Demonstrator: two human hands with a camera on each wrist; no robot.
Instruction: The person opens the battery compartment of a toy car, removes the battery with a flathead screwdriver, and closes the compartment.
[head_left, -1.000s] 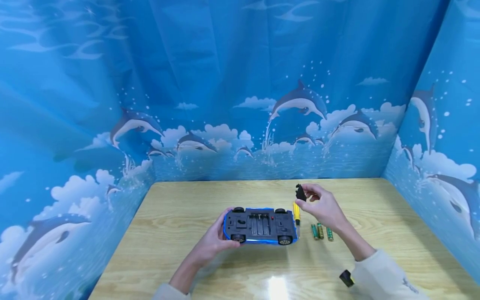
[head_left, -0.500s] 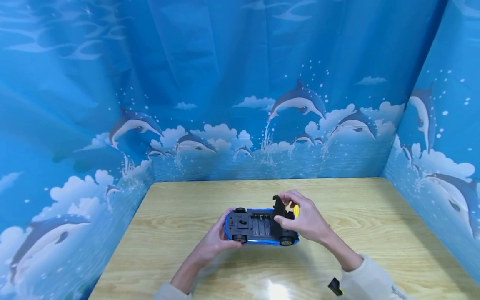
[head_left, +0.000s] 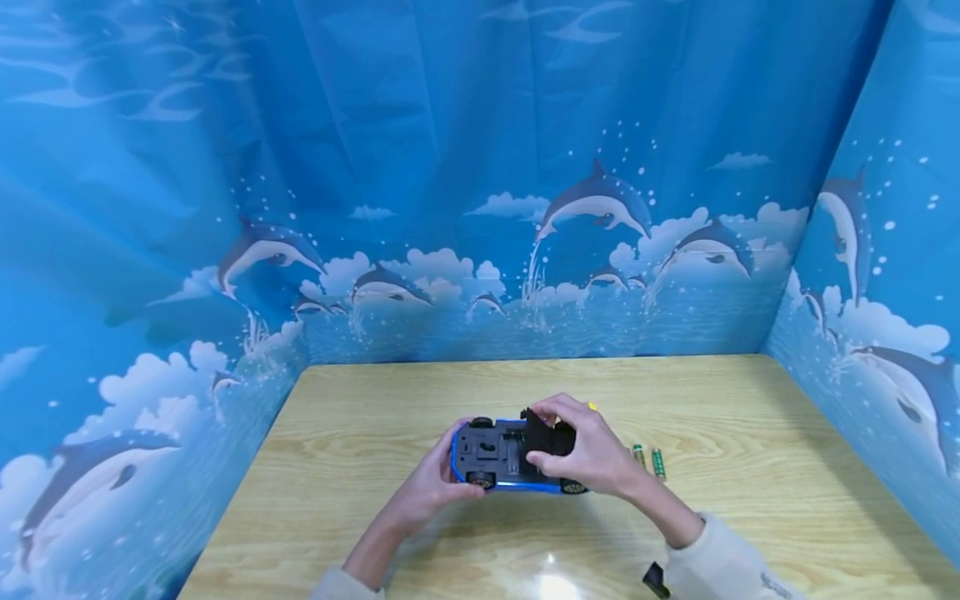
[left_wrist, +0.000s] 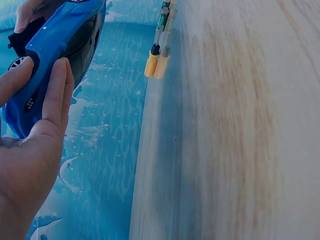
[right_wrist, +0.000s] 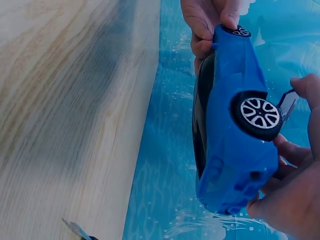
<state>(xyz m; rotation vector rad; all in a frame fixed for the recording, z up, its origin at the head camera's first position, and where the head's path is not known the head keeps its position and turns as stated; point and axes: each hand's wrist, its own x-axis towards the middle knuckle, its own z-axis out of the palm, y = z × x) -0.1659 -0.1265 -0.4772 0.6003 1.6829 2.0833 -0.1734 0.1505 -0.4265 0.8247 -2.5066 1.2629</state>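
A blue toy car (head_left: 468, 467) is held upside down above the table, its black underside with the battery compartment facing up. My left hand (head_left: 427, 483) grips the car's left end, with the thumb along the near side by a wheel in the left wrist view. Between the thumb and fingers of my right hand (head_left: 592, 450) is a black battery cover (head_left: 537, 433), tilted on edge over the compartment and hiding part of it. In the right wrist view, the cover (right_wrist: 288, 104) shows beside the car's wheel (right_wrist: 260, 119), and the right fingers are close to the car's end.
Green batteries (head_left: 658, 463) lie on the wooden table (head_left: 360, 400) to the right, partly hidden behind the right hand. A yellow-handled screwdriver (left_wrist: 151, 62) lies near them. A dolphin-print blue curtain (head_left: 420, 167) encloses the table's back and sides.
My right hand has brought the battery cover leftward and down, from right of the car to over its compartment. The left hand and the car have stayed almost in place.
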